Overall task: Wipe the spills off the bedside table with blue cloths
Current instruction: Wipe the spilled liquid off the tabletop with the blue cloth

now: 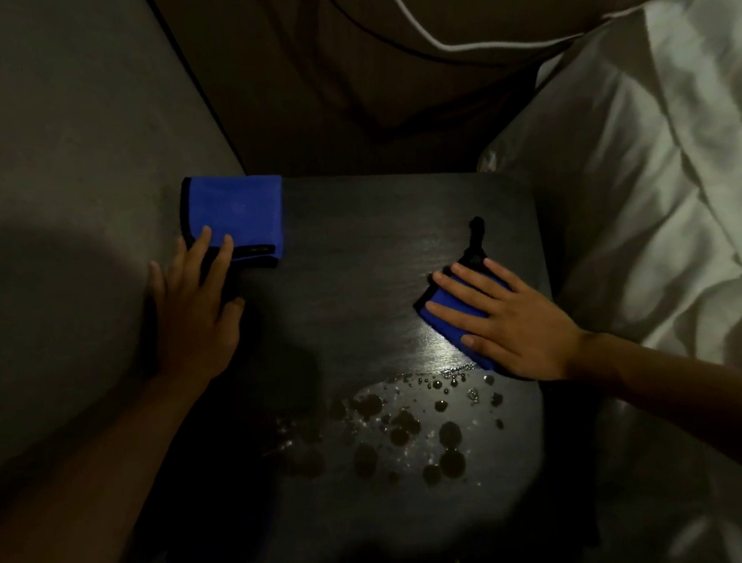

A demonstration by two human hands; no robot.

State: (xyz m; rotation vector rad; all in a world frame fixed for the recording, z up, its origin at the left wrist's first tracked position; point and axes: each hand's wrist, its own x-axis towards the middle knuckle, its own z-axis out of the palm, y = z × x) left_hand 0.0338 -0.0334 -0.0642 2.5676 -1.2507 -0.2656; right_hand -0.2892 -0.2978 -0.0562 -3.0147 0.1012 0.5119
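A dark bedside table [358, 255] fills the middle of the view. Several droplets and puddles of spill [407, 425] cover its near half. A folded blue cloth with a black edge [239, 211] lies on the far left corner. My left hand [196, 308] rests flat there, two fingertips on that cloth's near edge. A second blue cloth [444, 309] lies near the right edge, pressed flat under my right hand [505, 321], just beyond the spill. A dark streak [475, 233] runs away from this cloth.
A grey wall [63, 172] stands along the table's left side. A white pillow and rumpled bedding [662, 169] press against the right side. A headboard with a white cable [406, 16] rises behind. The room is dim.
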